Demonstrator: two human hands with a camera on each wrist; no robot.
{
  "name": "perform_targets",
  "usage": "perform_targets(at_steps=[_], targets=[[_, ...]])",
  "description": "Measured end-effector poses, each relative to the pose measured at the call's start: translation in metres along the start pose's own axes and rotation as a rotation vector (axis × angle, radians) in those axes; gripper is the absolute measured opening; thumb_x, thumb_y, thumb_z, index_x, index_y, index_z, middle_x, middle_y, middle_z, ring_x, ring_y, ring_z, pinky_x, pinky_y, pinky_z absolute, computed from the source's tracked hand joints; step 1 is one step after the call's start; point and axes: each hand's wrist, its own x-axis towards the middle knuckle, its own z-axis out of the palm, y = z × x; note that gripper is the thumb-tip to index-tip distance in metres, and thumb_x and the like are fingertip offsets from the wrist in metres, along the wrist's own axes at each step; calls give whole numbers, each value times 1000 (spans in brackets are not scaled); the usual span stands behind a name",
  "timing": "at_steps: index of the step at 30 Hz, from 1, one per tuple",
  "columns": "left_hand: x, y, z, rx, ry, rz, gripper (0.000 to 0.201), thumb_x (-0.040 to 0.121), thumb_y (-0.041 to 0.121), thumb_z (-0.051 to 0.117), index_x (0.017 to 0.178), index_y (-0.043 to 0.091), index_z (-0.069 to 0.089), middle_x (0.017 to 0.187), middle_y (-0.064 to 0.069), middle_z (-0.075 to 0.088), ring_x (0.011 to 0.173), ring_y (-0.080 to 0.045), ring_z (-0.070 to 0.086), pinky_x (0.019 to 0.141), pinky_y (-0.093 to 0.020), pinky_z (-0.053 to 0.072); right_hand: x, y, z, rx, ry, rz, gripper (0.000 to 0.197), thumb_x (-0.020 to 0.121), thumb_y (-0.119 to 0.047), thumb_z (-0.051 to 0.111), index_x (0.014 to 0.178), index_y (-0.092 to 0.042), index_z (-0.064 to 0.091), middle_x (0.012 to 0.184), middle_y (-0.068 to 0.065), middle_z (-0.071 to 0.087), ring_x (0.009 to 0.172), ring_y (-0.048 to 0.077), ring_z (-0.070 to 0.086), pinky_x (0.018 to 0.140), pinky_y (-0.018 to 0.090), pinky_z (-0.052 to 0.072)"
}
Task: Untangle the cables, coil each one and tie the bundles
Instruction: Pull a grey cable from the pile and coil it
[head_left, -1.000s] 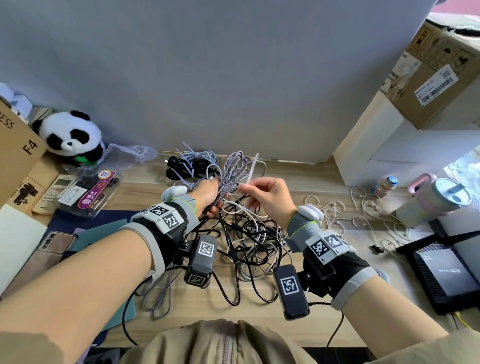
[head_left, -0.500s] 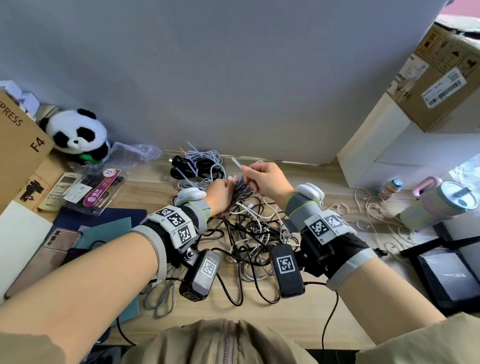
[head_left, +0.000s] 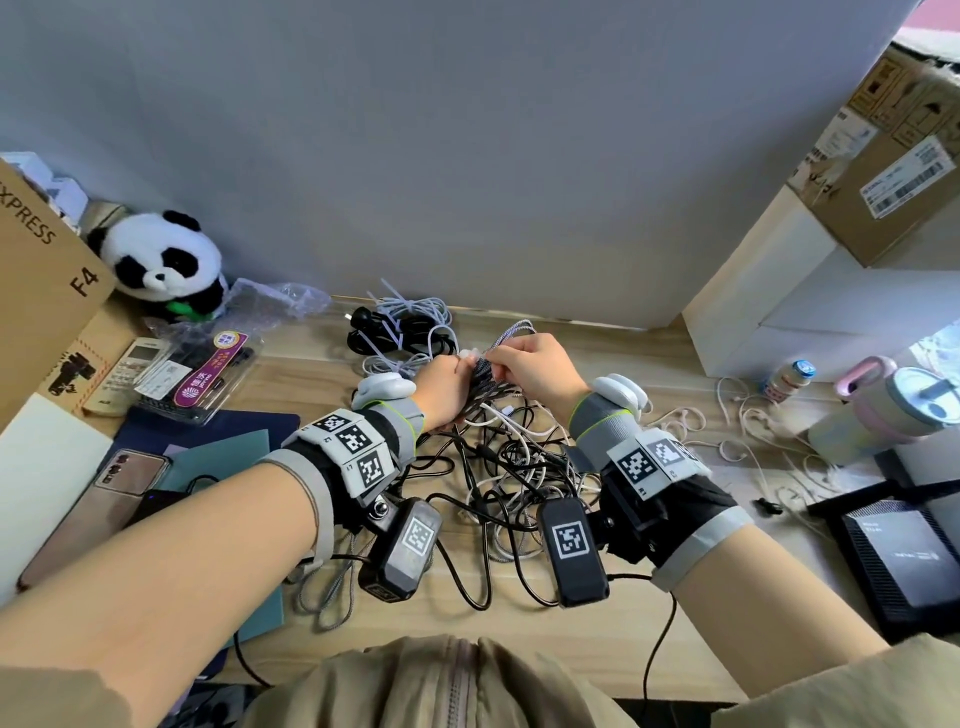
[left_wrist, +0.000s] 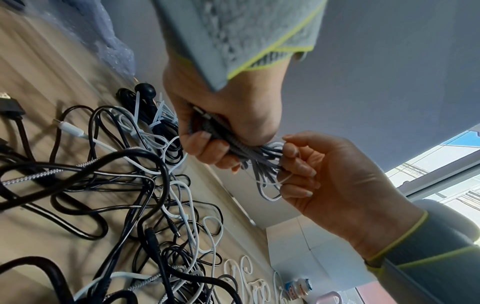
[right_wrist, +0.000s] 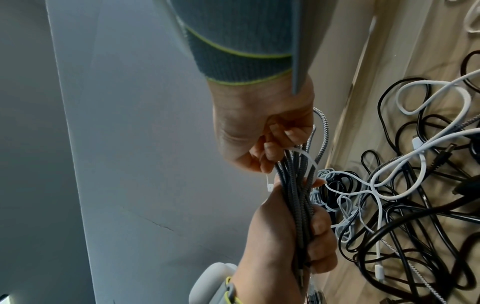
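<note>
My left hand (head_left: 444, 388) grips a coiled grey braided cable bundle (head_left: 483, 375) above the wooden table (head_left: 649, 374). In the right wrist view the bundle (right_wrist: 296, 195) runs through the left hand (right_wrist: 285, 236), and a white zip tie (right_wrist: 309, 162) is looped around its strands. My right hand (right_wrist: 265, 139) pinches that tie at the bundle's free loops. In the left wrist view the right hand (left_wrist: 337, 185) meets the left hand (left_wrist: 221, 123) at the bundle (left_wrist: 262, 162). A tangle of black and white cables (head_left: 509, 467) lies under both hands.
Tied cable bundles (head_left: 405, 322) lie at the back by the wall. A panda toy (head_left: 166, 260), cardboard box (head_left: 36, 291) and phone (head_left: 104, 499) are on the left. A loose white cord (head_left: 748, 415), small bottle (head_left: 787, 376), tumbler (head_left: 883, 410) and black device (head_left: 904, 556) are on the right.
The right hand has brought the zip tie from standing upright beside the bundle down around its strands. Both hands have closed together.
</note>
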Motion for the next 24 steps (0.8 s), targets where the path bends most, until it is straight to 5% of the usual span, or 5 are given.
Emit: perform_targets(at_steps=[3,6,11,15,24], targets=[[1,-5,1,-47,-17,-26,49,104,27,22,84,-4,55,72,-31,58,66,-40,54,57,-35,35,-1,-1,1,-14,-18,7,39,86,-15,55,47,-17,52,30,-12,30,29,6,28,36,12,23],[0,-5,0,-46,-25,-35,47,103,32,24,76,5,50,62,-18,48,59,-30,42,46,-29,24,-2,-2,2,-40,-29,5,38,85,-14,54,47,-17,52,29,-12,30,30,6,30,36,12,23],[0,-9,1,-38,-8,-32,52,103,31,24,71,4,53,66,-15,50,64,-28,46,61,-32,36,-4,-3,4,-65,-23,6,38,85,-15,54,47,-17,52,30,-11,32,31,6,30,39,14,23],[-1,-9,1,-33,-27,-29,55,104,31,23,82,-6,57,70,-25,53,52,-28,42,51,-31,29,-5,-4,3,-55,-25,20,38,85,-15,55,47,-17,52,31,-11,32,30,5,29,37,13,24],[-2,-12,-3,-52,-20,-17,51,104,29,23,91,-2,61,86,-31,62,78,-41,59,61,-35,38,-6,-6,7,-44,-24,33,39,84,-16,56,46,-18,52,33,-12,32,35,6,27,38,16,25]])
